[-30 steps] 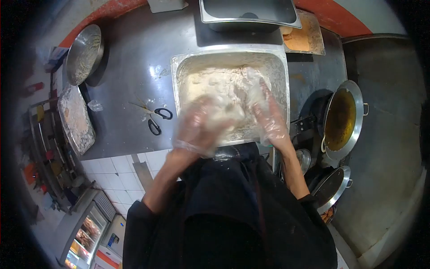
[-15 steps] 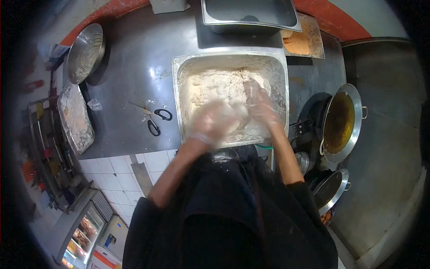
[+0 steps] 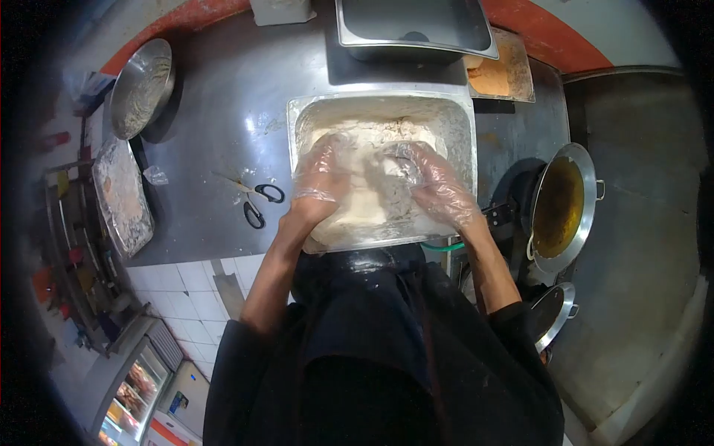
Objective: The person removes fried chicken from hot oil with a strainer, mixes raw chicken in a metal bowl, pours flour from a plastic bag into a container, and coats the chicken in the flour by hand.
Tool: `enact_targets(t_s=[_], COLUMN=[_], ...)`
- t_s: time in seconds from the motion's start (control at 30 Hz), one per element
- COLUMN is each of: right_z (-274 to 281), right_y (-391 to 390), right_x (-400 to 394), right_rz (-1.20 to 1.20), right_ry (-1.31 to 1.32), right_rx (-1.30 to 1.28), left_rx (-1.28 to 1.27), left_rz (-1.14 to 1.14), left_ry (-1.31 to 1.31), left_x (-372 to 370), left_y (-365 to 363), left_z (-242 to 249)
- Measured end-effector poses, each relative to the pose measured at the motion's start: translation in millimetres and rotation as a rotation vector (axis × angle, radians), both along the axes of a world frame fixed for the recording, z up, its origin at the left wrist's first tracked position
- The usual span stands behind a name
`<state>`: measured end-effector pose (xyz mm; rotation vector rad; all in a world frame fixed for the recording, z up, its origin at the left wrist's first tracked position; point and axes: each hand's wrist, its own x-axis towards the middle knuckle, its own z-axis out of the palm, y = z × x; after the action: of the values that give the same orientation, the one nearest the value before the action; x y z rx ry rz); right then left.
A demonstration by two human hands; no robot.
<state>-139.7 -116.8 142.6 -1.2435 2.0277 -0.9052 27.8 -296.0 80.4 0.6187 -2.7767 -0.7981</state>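
Both hands wear clear plastic gloves and are inside a deep steel pan (image 3: 296,123) of white flour (image 3: 364,204). My left hand (image 3: 323,175) is at the pan's left side, its fingers stretched forward into the flour, with no piece visible in it. On the right, my right hand (image 3: 435,182) has its fingers curled inward over the flour. Something whitish and flour-covered shows at its fingertips, but its kind cannot be made out. Lumpy flour lies along the pan's far side, beyond the hands.
Black-handled scissors (image 3: 256,195) lie left of the pan. Farther left are a steel bowl (image 3: 141,89) and a floured tray (image 3: 123,197). An empty deep pan (image 3: 416,46) and a tray of orange powder (image 3: 500,74) sit behind. A wok of oil (image 3: 561,204) stands right.
My hands, blurred and close together near the pan's front before, have moved apart. The left hand has shifted left and forward; the right fingers have drawn back from the far flour and curled.
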Motion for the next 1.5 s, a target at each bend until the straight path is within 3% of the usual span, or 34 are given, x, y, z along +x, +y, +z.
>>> enact_targets(t_s=[0.03, 0.13, 0.2, 0.27, 0.33, 0.4, 0.47, 0.5, 0.6, 0.67, 0.7, 0.77, 0.8, 0.87, 0.93, 0.97, 1.03, 1.13, 1.2, 1.27, 1.37, 1.43, 1.5], right_z=[0, 6, 12, 48, 52, 56, 62, 53, -2, -39, -53, -69, -55, -16, -48, -53, 21, 37, 29, 33, 57, 53, 54], right_y=[5, 10, 8, -5, -8, -5, -7, -5, -2, -14, -17, -19, -21, -18, 17, 27, 2, -6, 0, 2, -7, -10, -2], right_x=[2, -7, -2, -8, -17, -11, -11, -14, -26, -13, -2, 22, 16, -4, -30, -38, -29, -33, -40, -35, -32, -36, -29], right_rz=[-0.006, -0.101, -0.647, -0.111, -0.1, -0.107, -0.23, -0.225, -0.032, -0.186, -0.179, 0.093, 0.089, 0.122, 0.019, 0.003, -0.036, -0.125, -0.027, -0.293, -0.121, -0.092, -0.092], right_ry=[0.246, 0.029, -1.073, -0.222, -0.223, -0.239, -0.632, -0.641, -0.327, -0.216, -0.213, 0.119, 0.121, -0.17, -0.244, -0.139, -0.044, -0.183, -0.074, -0.609, -0.414, -0.402, -0.407], right_rx=[0.004, 0.154, -0.128, 0.221, 0.208, 0.194, -0.022, -0.013, 0.202, 0.528, 0.528, 0.549, 0.546, 0.616, 0.385, 0.325, 0.308, 0.462, 0.4, 0.168, 0.096, 0.097, 0.099], left_rx=[-0.015, 0.068, 0.222, 0.366, 0.149, 0.205, 0.259, 0.34, 0.431, 0.462, 0.38, 0.293, 0.215, 0.145, 0.262, 0.263, 0.138, 0.173, 0.143, 0.115, 0.115, 0.242, 0.209], left_rz=[-0.006, 0.041, 0.149, 0.242, 0.046, 0.056, 0.084, 0.152, 0.161, 0.116, 0.087, 0.052, -0.02, -0.082, -0.135, -0.137, 0.011, 0.157, 0.135, 0.132, 0.196, 0.057, 0.038], left_ry=[-0.019, -0.129, -0.126, -0.102, -0.146, -0.214, -0.251, -0.275, -0.283, -0.266, -0.234, -0.214, -0.201, -0.194, -0.536, -0.537, -0.197, 0.036, 0.059, 0.079, -0.072, -0.34, -0.365], left_x=[5, 7, 3, -3, 0, 4, -12, -15, -20, -24, -27, -22, -21, -19, -26, -26, -27, -30, -30, -30, -30, -27, -18], left_y=[0, -2, 5, 2, -1, 0, -4, -2, -4, 3, 8, 12, 12, 9, 0, 2, 8, 11, 5, 2, -4, -8, -4], left_z=[-6, -10, 8, 14, 7, 12, 29, 46, 41, 22, 12, -4, -12, -14, -3, 3, 15, 21, 26, 25, 23, 24, 14])
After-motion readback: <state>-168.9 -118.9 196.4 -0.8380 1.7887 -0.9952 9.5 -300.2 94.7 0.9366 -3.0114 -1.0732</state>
